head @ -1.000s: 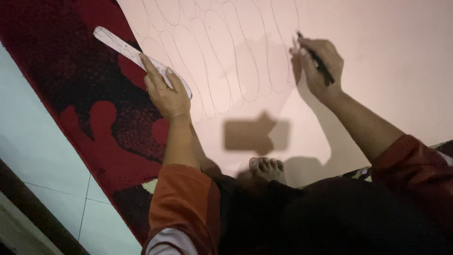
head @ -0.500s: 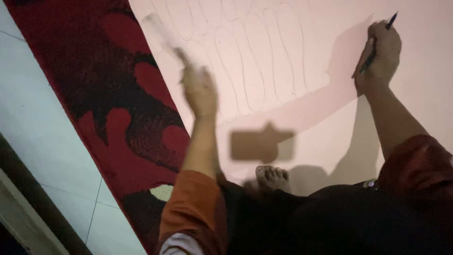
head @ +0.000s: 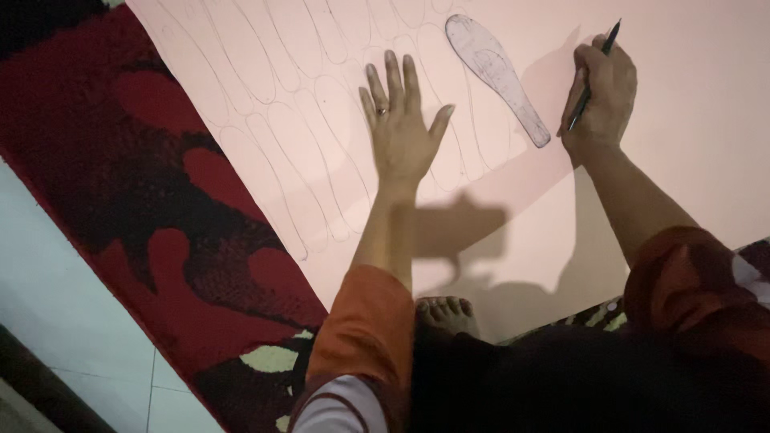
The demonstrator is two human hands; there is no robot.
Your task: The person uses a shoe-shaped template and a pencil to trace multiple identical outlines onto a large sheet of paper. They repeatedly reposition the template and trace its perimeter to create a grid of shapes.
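Observation:
A large pale pink sheet [head: 690,144] lies on the floor, covered on its left part with several traced long oval outlines. My left hand [head: 399,132] rests flat on the sheet over those outlines, fingers spread, holding nothing. A grey, sole-shaped template [head: 496,74] lies on the sheet between my hands, apart from both. My right hand [head: 603,88] grips a dark pen [head: 589,76], its tip near the template's narrow lower end.
A red and black patterned rug [head: 160,216] lies under the sheet on the left. Pale floor tiles [head: 56,313] show at the lower left. My bare foot [head: 447,313] rests on the sheet's near edge, by my dark-clothed lap and orange sleeves.
My left hand carried the template from the sheet's left edge rightward, set it down on the sheet and now lies flat beside it. My right hand with the pen moved right, then came near the template.

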